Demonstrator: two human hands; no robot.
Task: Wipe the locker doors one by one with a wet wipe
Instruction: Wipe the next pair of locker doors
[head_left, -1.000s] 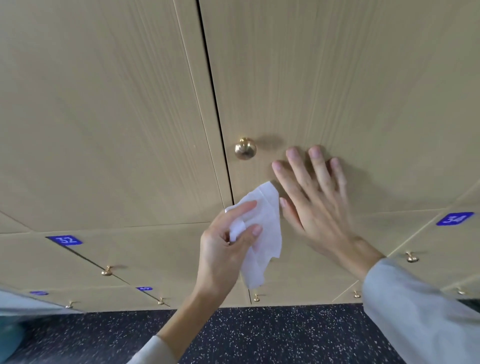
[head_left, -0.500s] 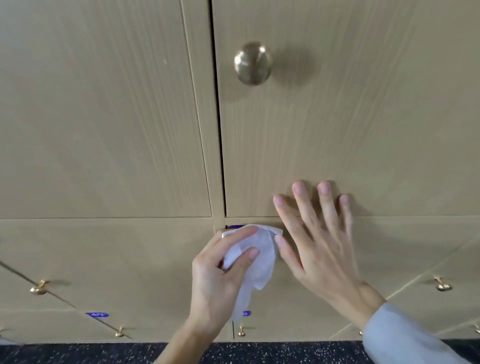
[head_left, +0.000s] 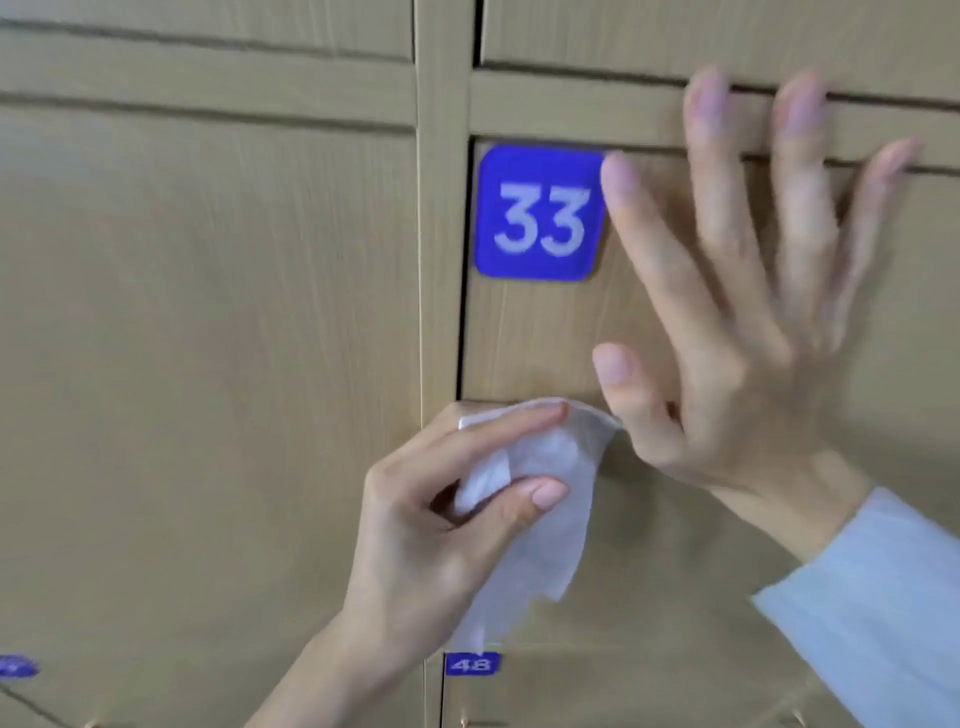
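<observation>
Left hand: comes up from 6 o'clock in the head view. Its fingers and thumb are curled around the wet wipe, pinching it.
Right hand: comes in from 4 o'clock. Its fingers are straight and spread wide, and it holds nothing. It looks blurry. I cannot tell if the fingertips touch the wood.
Wet wipe: white and crumpled. Its top sits between the left fingers, near the middle of the picture. A loose tail hangs down toward 6 o'clock.
Locker door: light brown wood, the one with the number tag. The right hand is spread in front of it and hides much of its right side. The wipe is at the door's left side, just under the tag.
Number tag: blue, with a white 33. It is at 12 o'clock from the wipe, just beside the right pointer finger.
Small tag: blue, reads 48, at 6 o'clock. The wipe's tail ends right above it.
Left door: plain wood at 9 o'clock, across a thin dark gap.
Sleeve: pale blue, at 4 o'clock, on the right arm.
</observation>
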